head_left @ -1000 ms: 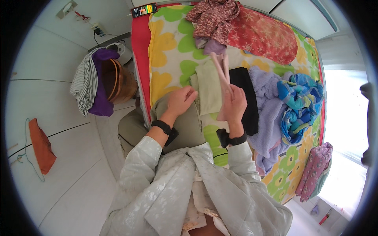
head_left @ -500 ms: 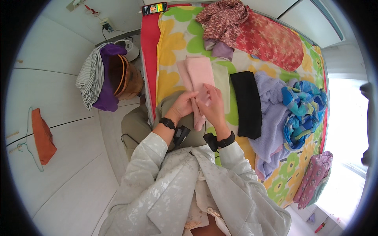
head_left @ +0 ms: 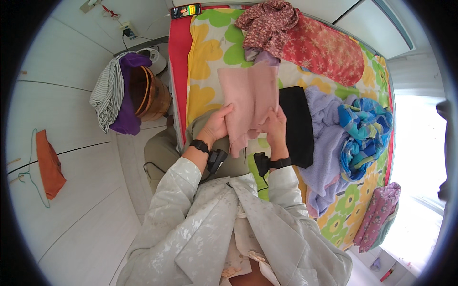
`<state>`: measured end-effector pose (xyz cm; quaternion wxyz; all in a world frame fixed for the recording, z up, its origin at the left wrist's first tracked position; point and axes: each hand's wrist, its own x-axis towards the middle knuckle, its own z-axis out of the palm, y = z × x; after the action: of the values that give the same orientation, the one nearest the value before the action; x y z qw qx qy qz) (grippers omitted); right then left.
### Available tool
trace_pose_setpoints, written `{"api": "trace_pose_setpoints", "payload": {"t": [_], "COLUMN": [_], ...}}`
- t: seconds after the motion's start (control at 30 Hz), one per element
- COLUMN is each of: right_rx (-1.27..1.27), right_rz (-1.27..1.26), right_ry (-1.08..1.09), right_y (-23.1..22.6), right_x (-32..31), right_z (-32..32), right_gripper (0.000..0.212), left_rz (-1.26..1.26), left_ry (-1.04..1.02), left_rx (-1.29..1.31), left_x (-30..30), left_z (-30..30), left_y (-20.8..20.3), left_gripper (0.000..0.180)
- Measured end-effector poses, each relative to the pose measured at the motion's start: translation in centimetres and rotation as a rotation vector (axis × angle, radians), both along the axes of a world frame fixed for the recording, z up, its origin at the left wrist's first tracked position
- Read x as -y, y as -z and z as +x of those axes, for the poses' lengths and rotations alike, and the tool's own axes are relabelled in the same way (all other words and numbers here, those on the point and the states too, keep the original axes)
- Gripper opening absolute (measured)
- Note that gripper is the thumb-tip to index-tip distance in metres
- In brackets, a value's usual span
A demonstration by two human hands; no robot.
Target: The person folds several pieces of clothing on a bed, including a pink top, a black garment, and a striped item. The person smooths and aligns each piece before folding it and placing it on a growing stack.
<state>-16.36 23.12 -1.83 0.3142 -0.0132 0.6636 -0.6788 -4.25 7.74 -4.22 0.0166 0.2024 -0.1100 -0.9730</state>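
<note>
Both hands, left hand (head_left: pixel 217 125) and right hand (head_left: pixel 275 127), grip the pink cloth (head_left: pixel 250 97) spread at frame centre, above the flowered bed (head_left: pixel 205 62)

You are holding a pale pink cloth (head_left: pixel 249 97), soft and plain, spread open into a rough rectangle. It hangs flat in front of you above the flowered bedcover (head_left: pixel 205 57), its lower edge bunched and one corner drooping toward your lap.

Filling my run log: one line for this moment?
left hand: grips pink cloth | right hand: grips same cloth | cloth: spread over bed
</note>
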Motion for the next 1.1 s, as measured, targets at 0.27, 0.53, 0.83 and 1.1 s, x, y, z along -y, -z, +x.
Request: {"api": "trace_pose_setpoints", "payload": {"t": [0.27,0.53,0.83,1.1], "right_rx": [0.204,0.546,0.219,0.058], "right_rz": [-0.325,-0.785,-0.550,-0.469], "right_ry": [0.095,-0.141,-0.122,-0.039], "right_y": [-1.8,-2.8,-6.7,-10.2], "right_x": [-3.3,-4.9,-2.9,-1.6], "right_z": [-2.0,-2.7,-1.1,-0.2], "right_gripper": [0.031,0.039,0.044,0.042], "left_rz": [-0.010,-0.143,-0.224,-0.465], "left_ry": [0.016,-0.049,-0.040,-0.132], "left_rx": [0.052,-0.085,-0.133,-0.032], "left_x": [0.1,-0.2,-0.2,-1.6], "left_z": [-0.1,-0.4,-0.8,-1.9], "left_y": [-0.2,-0.7,-2.1,-0.1], "left_gripper": [0.044,0.053,0.076,0.080]}}
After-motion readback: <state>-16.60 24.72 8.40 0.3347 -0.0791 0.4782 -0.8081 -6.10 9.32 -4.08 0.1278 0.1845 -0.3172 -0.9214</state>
